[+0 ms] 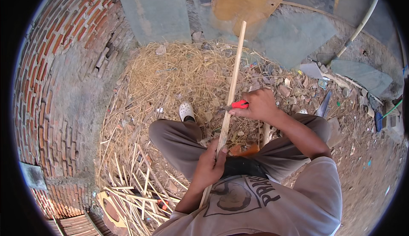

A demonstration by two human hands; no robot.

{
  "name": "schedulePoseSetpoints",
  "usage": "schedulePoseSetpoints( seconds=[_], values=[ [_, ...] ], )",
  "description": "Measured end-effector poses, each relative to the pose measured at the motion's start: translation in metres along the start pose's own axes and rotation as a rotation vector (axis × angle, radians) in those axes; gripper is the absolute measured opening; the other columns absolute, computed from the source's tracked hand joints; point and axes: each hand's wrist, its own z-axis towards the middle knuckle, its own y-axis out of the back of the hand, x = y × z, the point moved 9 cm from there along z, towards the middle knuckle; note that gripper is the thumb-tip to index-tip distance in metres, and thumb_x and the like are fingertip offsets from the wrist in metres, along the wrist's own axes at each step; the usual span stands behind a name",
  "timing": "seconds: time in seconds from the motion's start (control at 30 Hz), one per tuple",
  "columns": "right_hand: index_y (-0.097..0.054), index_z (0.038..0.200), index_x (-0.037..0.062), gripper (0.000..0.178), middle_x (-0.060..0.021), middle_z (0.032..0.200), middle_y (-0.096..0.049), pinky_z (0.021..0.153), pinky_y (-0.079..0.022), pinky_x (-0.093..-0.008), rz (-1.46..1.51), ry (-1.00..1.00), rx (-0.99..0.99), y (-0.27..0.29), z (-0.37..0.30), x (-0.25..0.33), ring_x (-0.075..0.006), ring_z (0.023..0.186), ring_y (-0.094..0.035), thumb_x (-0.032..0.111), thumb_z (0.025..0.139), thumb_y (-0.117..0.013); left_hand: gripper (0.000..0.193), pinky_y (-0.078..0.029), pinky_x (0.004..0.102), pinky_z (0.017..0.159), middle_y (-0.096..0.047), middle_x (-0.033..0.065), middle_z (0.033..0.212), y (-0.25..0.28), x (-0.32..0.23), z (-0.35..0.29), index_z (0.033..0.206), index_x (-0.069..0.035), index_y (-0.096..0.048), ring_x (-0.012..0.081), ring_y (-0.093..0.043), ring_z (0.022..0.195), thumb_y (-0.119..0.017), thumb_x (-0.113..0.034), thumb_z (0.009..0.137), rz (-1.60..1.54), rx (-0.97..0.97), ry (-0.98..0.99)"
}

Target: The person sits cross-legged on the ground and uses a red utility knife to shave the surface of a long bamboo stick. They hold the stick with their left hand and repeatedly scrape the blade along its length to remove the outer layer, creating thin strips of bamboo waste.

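Observation:
A long, narrow, pale wooden strip [234, 76] slants from my lap up toward the far side. My left hand [208, 164] is closed round its lower part, close to my body. Higher up, my right hand [260, 104] grips a red-handled tool [240, 104]. The tool's dark metal end lies across the strip, touching or just in front of it; I cannot tell which kind of tool it is. Below my left hand the strip's near end runs along my shirt [251, 195].
Several thin split sticks [145, 189] lie piled at lower left, beside a brick wall [51, 104]. Dry straw [170, 69] and rubble cover the ground ahead. Grey sheets [155, 12] and a tan board [247, 1] lean at the back. A pale pipe [360, 25] stands at far right.

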Motion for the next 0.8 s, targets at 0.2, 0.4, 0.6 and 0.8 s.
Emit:
schedulePoseSetpoints(
  seconds=[0.2, 0.4, 0.6, 0.8],
  values=[
    [-0.068, 0.061, 0.0090, 0.073, -0.0121, 0.049, -0.057, 0.047, -0.048, -0.0411, -0.065, -0.118, -0.001, -0.008, 0.009, -0.038, -0.0310, 0.047, -0.061, 0.080, 0.072, -0.057, 0.037, -0.050, 0.0365, 0.066, -0.064, 0.0198, 0.082, -0.003, -0.005, 0.000, 0.133, -0.006, -0.047, 0.0341, -0.066, 0.072, -0.053, -0.011, 0.097, 0.141, -0.012, 0.035],
    [-0.069, 0.063, 0.0081, 0.075, -0.0135, 0.049, -0.057, 0.050, -0.050, -0.0422, -0.094, -0.358, -0.100, 0.005, 0.022, -0.106, -0.0327, 0.051, -0.063, 0.080, 0.076, -0.053, 0.038, -0.048, 0.0402, 0.058, -0.061, 0.0211, 0.073, -0.010, -0.011, -0.009, 0.133, -0.007, -0.046, 0.0412, -0.064, 0.067, -0.053, -0.013, 0.097, 0.177, 0.030, -0.008],
    [-0.070, 0.066, 0.0062, 0.076, -0.0163, 0.059, -0.062, 0.061, -0.051, -0.0461, -0.117, -0.446, -0.062, 0.010, 0.031, -0.155, -0.0354, 0.063, -0.065, 0.079, 0.078, -0.051, 0.034, -0.047, 0.0422, 0.056, -0.059, 0.0211, 0.070, -0.014, -0.010, -0.023, 0.129, -0.007, -0.048, 0.0411, -0.064, 0.065, -0.053, -0.013, 0.096, 0.216, 0.092, 0.039],
    [-0.072, 0.074, 0.0040, 0.082, -0.0212, 0.071, -0.066, 0.067, -0.051, -0.0465, -0.175, -0.552, -0.100, 0.018, 0.031, -0.190, -0.0384, 0.073, -0.065, 0.082, 0.079, -0.046, 0.031, -0.047, 0.0421, 0.056, -0.059, 0.0200, 0.069, -0.016, -0.003, -0.043, 0.126, -0.007, -0.049, 0.0405, -0.064, 0.064, -0.053, -0.013, 0.096, 0.161, 0.123, 0.063]
  ],
)
